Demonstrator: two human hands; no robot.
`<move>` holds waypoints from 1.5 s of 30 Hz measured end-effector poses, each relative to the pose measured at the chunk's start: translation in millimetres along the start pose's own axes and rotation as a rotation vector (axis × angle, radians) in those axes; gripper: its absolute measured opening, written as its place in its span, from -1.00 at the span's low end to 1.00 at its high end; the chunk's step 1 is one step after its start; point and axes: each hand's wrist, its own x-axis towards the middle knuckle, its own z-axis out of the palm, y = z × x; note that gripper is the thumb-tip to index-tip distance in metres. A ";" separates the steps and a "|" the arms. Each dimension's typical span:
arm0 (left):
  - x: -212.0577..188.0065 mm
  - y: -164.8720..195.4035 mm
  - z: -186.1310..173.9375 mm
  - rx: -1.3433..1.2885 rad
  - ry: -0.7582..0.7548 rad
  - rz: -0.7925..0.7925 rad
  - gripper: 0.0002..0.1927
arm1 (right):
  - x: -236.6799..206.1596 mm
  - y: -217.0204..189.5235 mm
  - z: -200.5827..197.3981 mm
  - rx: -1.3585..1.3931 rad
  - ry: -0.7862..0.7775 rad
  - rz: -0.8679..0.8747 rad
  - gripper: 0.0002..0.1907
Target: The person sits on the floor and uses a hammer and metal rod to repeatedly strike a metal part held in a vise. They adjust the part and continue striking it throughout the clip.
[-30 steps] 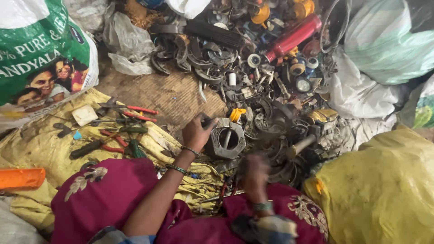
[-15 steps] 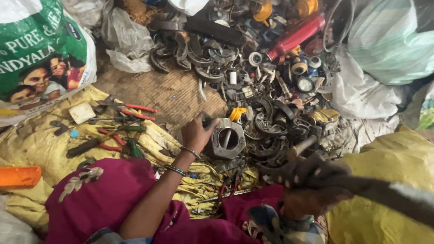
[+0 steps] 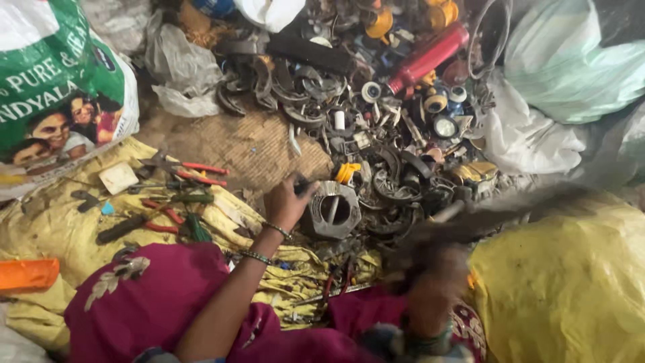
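Sitting low in frame: magenta cloth (image 3: 154, 302) over the person's lap, both arms reaching up from it. Right hand (image 3: 430, 296) at lower right is a blur, swinging a long dark tool (image 3: 497, 212) that streaks toward centre right; half a second ago the tool lay lower and stretched to the right edge, a second ago the hand was empty-looking over the scrap, so a strike is in mid-swing. Fingers wrapped on the handle end, though blur hides the exact grip. Left hand (image 3: 285, 202), centre, hasn't moved across all three pictures: curled, fingers pressed on the left rim of the grey motor stator (image 3: 334, 210), steadying it on the yellow sacking (image 3: 60, 235). Two bangles on that wrist. One stator, just right of centre. Left of it, tools on the sacking: two red-handled pliers (image 3: 195, 173), one green-handled screwdriver (image 3: 185, 199), more too tangled to count. One orange tray (image 3: 27, 273) at far left. Farther up, scrap pile (image 3: 376, 114), uncountable; one red cylinder (image 3: 426, 57); one green printed sack (image 3: 57, 87) upper left.
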 end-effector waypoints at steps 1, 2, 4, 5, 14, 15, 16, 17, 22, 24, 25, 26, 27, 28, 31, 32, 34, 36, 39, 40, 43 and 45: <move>-1.0 -0.1 1.4 -0.006 -0.016 -0.021 -0.45 | 8.1 -14.9 0.8 0.256 -0.027 -0.117 -0.65; -0.4 -0.4 2.3 -0.014 -0.030 -0.042 -0.45 | 14.0 -18.3 6.0 0.377 -0.070 -0.218 -0.65; 0.8 -1.2 3.7 0.046 0.008 -0.009 -0.43 | 13.7 -2.3 16.0 0.398 -0.071 -0.259 -0.65; 1.5 -2.0 3.5 0.078 0.027 0.012 -0.41 | 10.3 21.6 25.4 0.193 -0.003 -0.130 -0.65; 4.9 -4.6 -1.7 -0.085 0.023 -0.028 -0.44 | -34.4 78.4 12.9 -0.730 -0.319 0.041 -0.54; 4.2 -4.5 -2.0 -0.041 -0.003 -0.046 -0.43 | -18.9 59.5 12.0 -0.404 -0.154 0.550 -0.46; 2.5 -3.9 -1.3 0.004 -0.018 -0.050 -0.42 | -12.2 36.9 11.8 -0.243 -0.061 0.496 -0.51; 2.7 -3.6 -1.5 0.050 -0.029 -0.048 -0.41 | -6.4 15.7 12.4 -0.078 0.032 0.434 -0.54; 2.5 -3.9 -0.3 0.041 0.006 -0.049 -0.40 | 13.6 6.5 12.5 0.407 -0.087 -0.090 -0.49; 3.3 -6.3 -0.2 0.046 -0.009 -0.069 -0.42 | 0.8 55.3 22.2 0.150 0.037 0.140 -0.48; 5.0 -7.6 -0.1 0.037 -0.010 -0.067 -0.44 | -5.7 80.2 25.1 -0.007 0.027 0.316 -0.48; 6.6 -8.4 1.0 0.025 -0.010 -0.062 -0.46 | -18.8 105.5 32.6 -0.160 -0.041 0.486 -0.48; 8.8 -10.9 0.2 -0.038 -0.025 -0.136 -0.47 | -29.4 120.3 32.3 -0.249 -0.101 0.616 -0.47; 10.6 -14.1 -0.7 -0.095 -0.034 -0.208 -0.47 | -38.8 128.6 31.3 -0.316 -0.145 0.724 -0.47; 14.0 -18.7 -0.5 -0.114 0.019 -0.215 -0.52 | -36.1 111.1 20.3 -0.256 -0.071 0.709 -0.45; 12.3 -19.2 1.0 -0.095 0.029 -0.190 -0.53 | -30.2 93.0 14.5 -0.309 -0.087 0.592 -0.40; 9.1 -20.8 2.2 -0.097 -0.017 -0.199 -0.51 | -13.0 56.0 8.7 -0.256 0.029 0.510 -0.50; 11.4 -20.8 3.6 -0.101 -0.011 -0.173 -0.49 | 4.9 29.1 6.1 -0.015 0.071 0.279 -0.56; 11.3 -21.3 5.1 -0.089 0.006 -0.180 -0.47 | 14.4 29.9 5.3 0.363 -0.105 0.047 -0.59; 12.3 -21.6 5.3 -0.077 0.004 -0.188 -0.47 | 11.2 40.3 5.1 0.400 -0.103 0.051 -0.60; 14.5 -22.4 3.9 -0.038 -0.033 -0.223 -0.46 | -20.1 92.3 11.2 0.195 0.043 0.553 -0.63; 15.4 -21.9 2.4 -0.096 -0.042 -0.253 -0.45 | -44.7 121.2 13.7 -0.042 -0.053 0.777 -0.67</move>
